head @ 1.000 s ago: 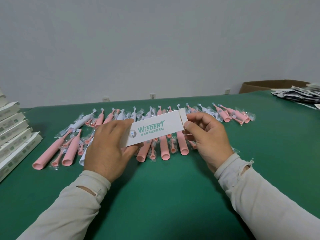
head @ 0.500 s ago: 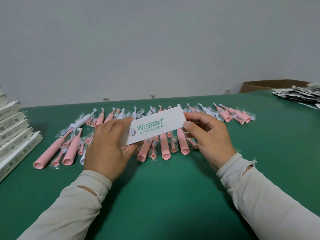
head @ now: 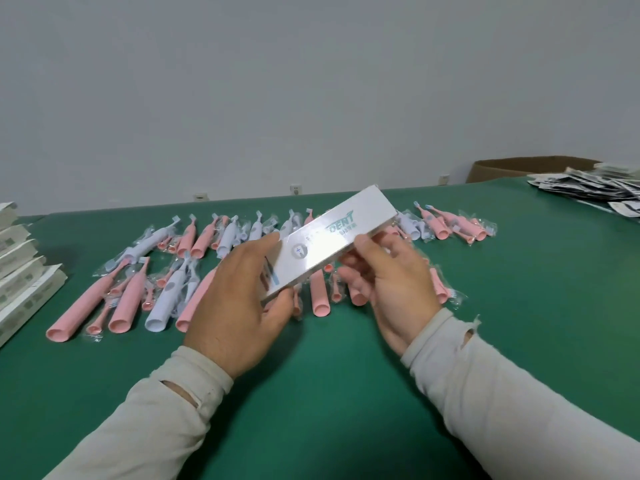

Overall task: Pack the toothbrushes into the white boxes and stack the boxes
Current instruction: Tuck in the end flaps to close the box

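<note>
Both hands grip one white box (head: 332,242), tilted. The left hand (head: 235,299) fingers wrap its near end; the right hand (head: 391,278) fingers pinch its middle. Toothbrushes (head: 131,299) lie beyond the fingers.

You have one view only, a wide-angle camera worn on your head. It looks forward and down across the green table (head: 519,306), close over your left hand (head: 239,306) and right hand (head: 391,282), which sit near the middle of the picture. The grey wall (head: 311,81) fills the upper half, and your sleeves enter from the bottom corners.
</note>
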{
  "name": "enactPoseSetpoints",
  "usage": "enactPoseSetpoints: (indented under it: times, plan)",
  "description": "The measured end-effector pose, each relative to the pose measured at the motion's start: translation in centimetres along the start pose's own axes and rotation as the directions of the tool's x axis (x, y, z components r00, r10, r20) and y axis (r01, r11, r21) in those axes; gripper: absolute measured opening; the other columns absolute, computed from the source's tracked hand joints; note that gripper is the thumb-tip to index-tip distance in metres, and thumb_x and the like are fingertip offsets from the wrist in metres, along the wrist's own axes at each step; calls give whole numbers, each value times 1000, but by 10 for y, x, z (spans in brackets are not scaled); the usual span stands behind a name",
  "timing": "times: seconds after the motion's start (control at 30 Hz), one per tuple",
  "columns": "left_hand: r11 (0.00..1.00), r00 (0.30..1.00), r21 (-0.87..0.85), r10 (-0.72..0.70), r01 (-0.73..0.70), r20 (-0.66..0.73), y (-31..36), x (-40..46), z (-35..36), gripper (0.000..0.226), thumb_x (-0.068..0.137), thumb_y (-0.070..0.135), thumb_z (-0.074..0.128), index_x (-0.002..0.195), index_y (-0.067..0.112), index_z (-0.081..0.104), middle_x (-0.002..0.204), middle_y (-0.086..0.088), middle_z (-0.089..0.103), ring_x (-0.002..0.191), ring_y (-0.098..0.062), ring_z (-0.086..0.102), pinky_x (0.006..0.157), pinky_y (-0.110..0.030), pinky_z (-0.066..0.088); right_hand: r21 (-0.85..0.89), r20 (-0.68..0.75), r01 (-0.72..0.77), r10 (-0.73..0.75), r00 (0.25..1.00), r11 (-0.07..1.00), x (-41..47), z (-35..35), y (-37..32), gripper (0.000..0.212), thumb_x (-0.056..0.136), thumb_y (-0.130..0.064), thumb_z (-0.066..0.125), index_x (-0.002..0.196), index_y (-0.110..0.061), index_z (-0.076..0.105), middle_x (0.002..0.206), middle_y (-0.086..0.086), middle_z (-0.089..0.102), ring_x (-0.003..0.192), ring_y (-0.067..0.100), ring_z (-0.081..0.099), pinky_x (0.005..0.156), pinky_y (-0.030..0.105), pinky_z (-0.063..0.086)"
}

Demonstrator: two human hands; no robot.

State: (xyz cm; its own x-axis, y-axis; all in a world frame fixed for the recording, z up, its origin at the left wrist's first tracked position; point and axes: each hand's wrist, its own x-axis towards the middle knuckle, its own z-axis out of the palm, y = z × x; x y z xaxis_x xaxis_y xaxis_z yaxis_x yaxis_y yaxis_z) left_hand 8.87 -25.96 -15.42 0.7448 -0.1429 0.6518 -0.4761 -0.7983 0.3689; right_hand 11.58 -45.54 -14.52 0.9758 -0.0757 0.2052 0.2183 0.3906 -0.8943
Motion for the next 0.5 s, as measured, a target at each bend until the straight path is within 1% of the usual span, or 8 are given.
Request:
enactPoseSetpoints:
  times: [0.07, 0.1, 0.17, 0.2, 0.27, 0.33, 0.43, 0.5]
  plan:
    - [997, 998, -69, 22, -25, -52, 12, -2, 8, 62, 81, 23, 75, 136, 15, 46, 122, 5, 53, 108, 2, 38, 94, 0, 27, -140, 68, -31, 41, 997, 990, -14, 16, 8, 19, 87, -29, 68, 98, -13, 68, 84, 2, 76, 75, 17, 67, 68, 31, 55]
    - [994, 997, -108, 26, -34, -77, 16, -2, 12, 63, 80, 20, 76, 135, 16, 47, 120, 8, 51, 107, 2, 40, 94, 0, 27, -236, 104, -28, 53, 993, 971, -22, 25, 13, 24, 83, -33, 68, 99, -15, 68, 86, 1, 76, 79, 17, 67, 75, 36, 55]
    - [983, 996, -178, 20, -35, -84, 22, -4, 17, 68, 78, 15, 79, 137, 19, 46, 119, 14, 47, 106, 1, 42, 96, -11, 38, -350, 98, -14, 51, 994, 937, -32, 39, 19, 32, 77, -35, 69, 102, -15, 66, 90, -2, 77, 90, 18, 70, 94, 46, 53]
    - [979, 997, -197, 29, -41, -65, 23, -5, 18, 70, 79, 17, 80, 139, 20, 44, 121, 18, 44, 108, -1, 44, 96, -23, 45, -354, 72, -17, 45, 996, 935, -32, 40, 18, 30, 77, -33, 69, 100, -15, 66, 89, -2, 77, 93, 18, 71, 96, 44, 53]
    - [979, 997, -188, 79, -82, -26, 23, -8, 18, 71, 82, 33, 75, 143, 24, 40, 125, 23, 40, 116, -7, 46, 95, -39, 49, -255, 33, -39, 49, 998, 966, -26, 28, 7, 11, 82, -23, 69, 88, -14, 68, 76, -4, 75, 73, 9, 71, 70, 29, 57]
    - [980, 997, -183, 79, -78, -1, 23, -10, 17, 69, 85, 47, 67, 145, 28, 39, 128, 20, 42, 120, -11, 48, 97, -44, 49, -241, -119, -61, 33, 992, 969, -15, 0, -14, 10, 87, -21, 67, 81, -14, 69, 66, -7, 71, 52, 4, 61, 48, 18, 45]
    - [986, 998, -155, 68, -64, 18, 22, -12, 17, 60, 86, 54, 60, 139, 31, 45, 127, 12, 49, 111, -20, 55, 91, -43, 50, -323, -465, -137, -31, 885, 936, 9, -65, -46, 22, 88, -25, 67, 104, -11, 69, 95, 4, 76, 63, 14, 63, 57, 25, 49]
    - [984, 995, -166, 80, -70, 53, 20, -11, 19, 53, 85, 53, 58, 134, 35, 47, 116, 28, 41, 99, -22, 59, 83, -45, 54, -386, -628, -220, -80, 774, 896, 20, -112, -69, 38, 88, -24, 64, 119, -3, 61, 102, 15, 74, 56, 18, 63, 47, 23, 48]
